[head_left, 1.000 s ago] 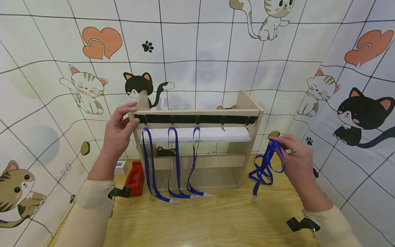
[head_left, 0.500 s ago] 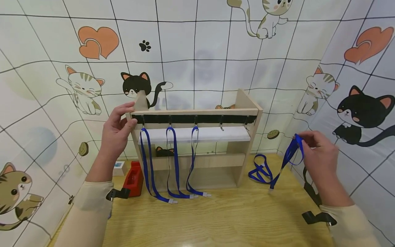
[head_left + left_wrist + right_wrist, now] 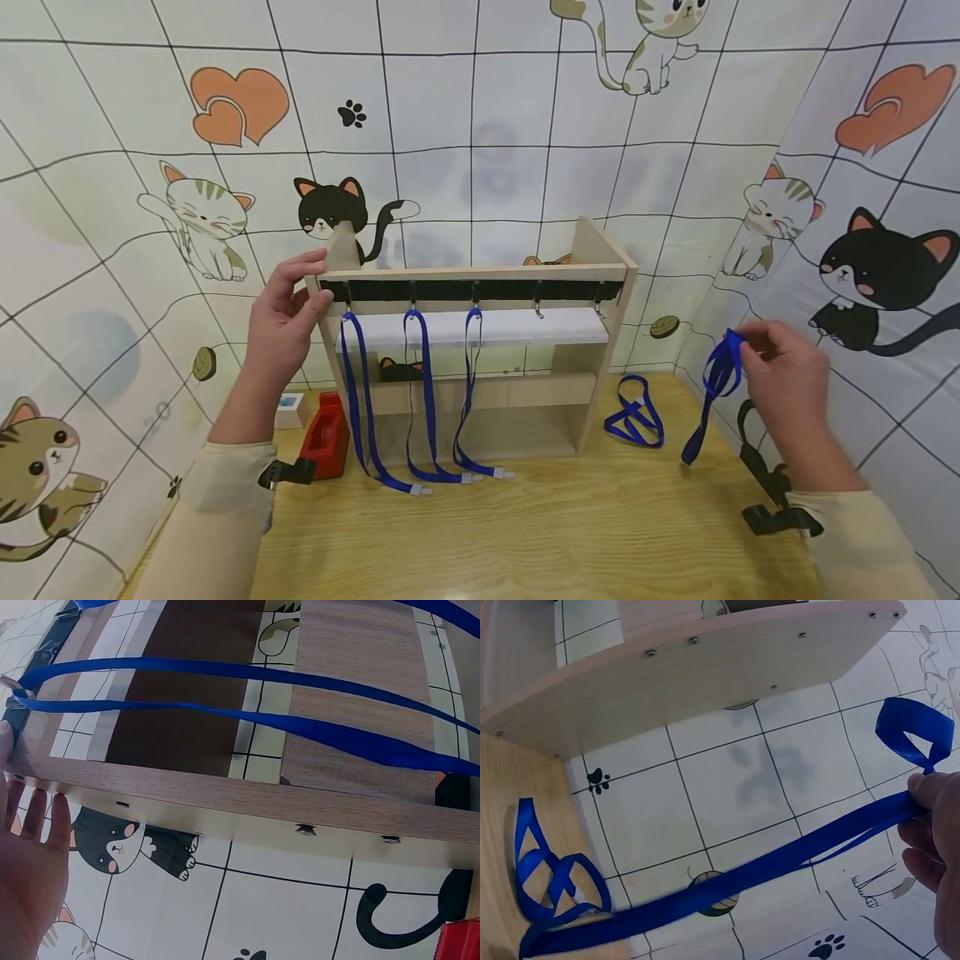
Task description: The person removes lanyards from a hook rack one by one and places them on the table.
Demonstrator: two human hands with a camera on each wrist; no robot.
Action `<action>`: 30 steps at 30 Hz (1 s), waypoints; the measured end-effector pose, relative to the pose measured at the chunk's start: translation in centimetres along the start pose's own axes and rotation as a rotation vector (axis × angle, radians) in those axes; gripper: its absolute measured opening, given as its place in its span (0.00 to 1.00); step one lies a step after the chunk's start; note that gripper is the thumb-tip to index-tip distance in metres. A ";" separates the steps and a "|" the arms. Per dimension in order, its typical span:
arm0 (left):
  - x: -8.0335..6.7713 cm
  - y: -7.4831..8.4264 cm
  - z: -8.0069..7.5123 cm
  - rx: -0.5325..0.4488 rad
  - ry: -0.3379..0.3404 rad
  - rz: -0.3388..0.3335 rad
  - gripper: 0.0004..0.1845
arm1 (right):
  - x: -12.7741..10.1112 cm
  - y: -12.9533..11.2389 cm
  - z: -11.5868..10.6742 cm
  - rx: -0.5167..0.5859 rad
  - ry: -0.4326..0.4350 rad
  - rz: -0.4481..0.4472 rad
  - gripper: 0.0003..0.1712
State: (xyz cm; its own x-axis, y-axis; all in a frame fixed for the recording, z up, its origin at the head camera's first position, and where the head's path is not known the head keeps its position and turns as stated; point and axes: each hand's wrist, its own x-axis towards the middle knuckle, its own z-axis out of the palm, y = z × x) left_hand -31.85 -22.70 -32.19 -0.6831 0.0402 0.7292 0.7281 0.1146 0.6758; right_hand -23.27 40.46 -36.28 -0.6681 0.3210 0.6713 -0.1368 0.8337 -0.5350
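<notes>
A small wooden rack (image 3: 592,250) stands on the table, with a black strip of hooks (image 3: 570,291) under its top rail. Three blue lanyards (image 3: 429,392) hang from the left hooks; the two right hooks are bare. My left hand (image 3: 288,321) holds the rack's top left corner, fingers (image 3: 34,825) against its side panel (image 3: 247,810). My right hand (image 3: 780,375) pinches a blue lanyard (image 3: 716,379) in the air to the right of the rack; the strap (image 3: 765,877) trails down from my fingertips (image 3: 934,817). Another blue lanyard (image 3: 633,417) lies coiled on the table by the rack's right foot.
A red box (image 3: 326,433) and a small white and blue block (image 3: 288,408) sit on the table left of the rack. Walls with a cat pattern close in on three sides. A black strap (image 3: 757,458) lies at the table's right edge.
My right hand lifted one lanyard out of the pile beside the rack and carried it right and up; the other lanyard stayed on the table. My left hand kept its hold.
</notes>
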 end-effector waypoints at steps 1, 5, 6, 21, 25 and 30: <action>0.0 0.0 0.0 0.000 -0.001 -0.001 0.19 | -0.1 0.2 0.2 -0.005 -0.014 0.003 0.10; 0.0 0.1 0.0 -0.015 0.000 -0.002 0.19 | -0.7 0.9 0.9 -0.012 -0.076 -0.024 0.09; 0.0 0.1 0.0 -0.020 0.000 -0.003 0.19 | -0.9 1.1 1.2 -0.014 -0.093 -0.039 0.08; -0.1 0.3 0.1 -0.003 0.014 -0.018 0.19 | -2.7 5.8 3.6 -0.060 -0.419 -0.184 0.08; -0.1 0.3 0.2 -0.008 0.015 -0.018 0.19 | -3.3 7.2 4.1 -0.063 -0.512 -0.170 0.08; -0.1 0.3 0.3 0.003 0.016 -0.024 0.19 | -4.0 9.2 4.9 -0.055 -0.634 -0.111 0.07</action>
State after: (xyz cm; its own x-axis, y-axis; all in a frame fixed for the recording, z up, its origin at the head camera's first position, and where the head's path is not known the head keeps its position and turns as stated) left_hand -31.53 -22.40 -32.09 -0.6995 0.0219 0.7143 0.7113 0.1181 0.6929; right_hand -25.39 44.64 -46.42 -0.9569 -0.0821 0.2786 -0.2035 0.8739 -0.4415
